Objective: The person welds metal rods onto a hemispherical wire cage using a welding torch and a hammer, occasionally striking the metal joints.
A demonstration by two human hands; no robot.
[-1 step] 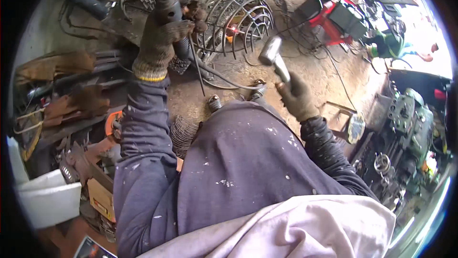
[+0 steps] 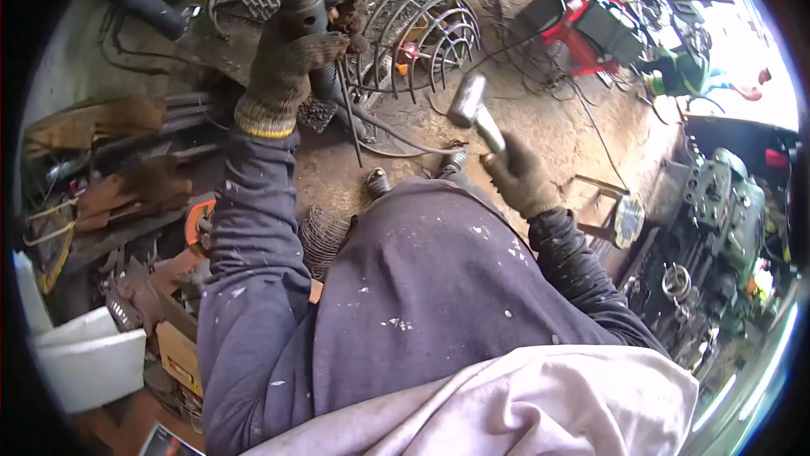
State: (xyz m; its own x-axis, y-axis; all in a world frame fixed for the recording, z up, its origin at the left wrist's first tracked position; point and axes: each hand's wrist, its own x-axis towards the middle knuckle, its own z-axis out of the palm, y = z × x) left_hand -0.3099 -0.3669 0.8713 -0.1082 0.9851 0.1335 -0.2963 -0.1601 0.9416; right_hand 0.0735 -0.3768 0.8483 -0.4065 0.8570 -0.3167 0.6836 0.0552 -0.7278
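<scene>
My left hand [image 2: 288, 76], in a knitted glove with a yellow cuff edge, is closed around a dark upright metal pipe [image 2: 299, 0] with holes in its side. A lumpy rusty metal piece [image 2: 347, 21] sits against the pipe beside my fingers. A thin dark rod [image 2: 349, 123] slants down below this hand. My right hand [image 2: 525, 179], also gloved, is shut on the handle of a hammer [image 2: 467, 100]. The silvery hammer head is raised to the right of the pipe, apart from it.
A cage of bent metal bars [image 2: 413, 17] stands beyond my left hand. Cables cross the floor near a red stool [image 2: 574, 38]. Greasy machinery [image 2: 721, 203] lines the right side. Scrap metal and a white foam block [image 2: 91, 361] lie at left. Another person [image 2: 734, 85] is at far right.
The hammer has dropped slightly and shifted a little left with my right hand. My left hand keeps its grip on the pipe.
</scene>
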